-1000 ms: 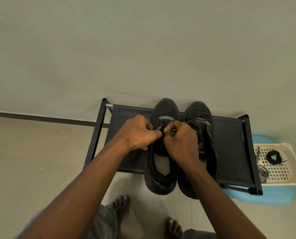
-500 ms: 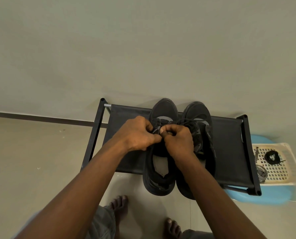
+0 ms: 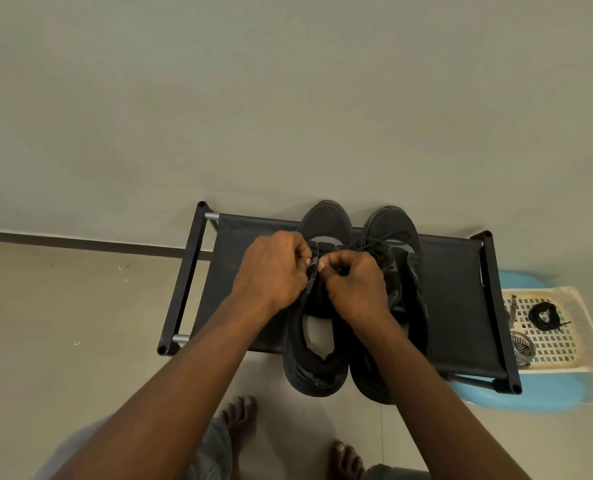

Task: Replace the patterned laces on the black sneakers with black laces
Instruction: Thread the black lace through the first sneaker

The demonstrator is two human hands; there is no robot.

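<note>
Black sneakers (image 3: 317,372) atop fabric rack (image 3: 456,306)

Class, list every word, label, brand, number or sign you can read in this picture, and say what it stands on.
None can be read.
On the sneakers: no legible brand; the grey patch on one tongue is blurred and partly hidden by the left hand and right hand.
On the rack and basket: no writing shows.
</note>
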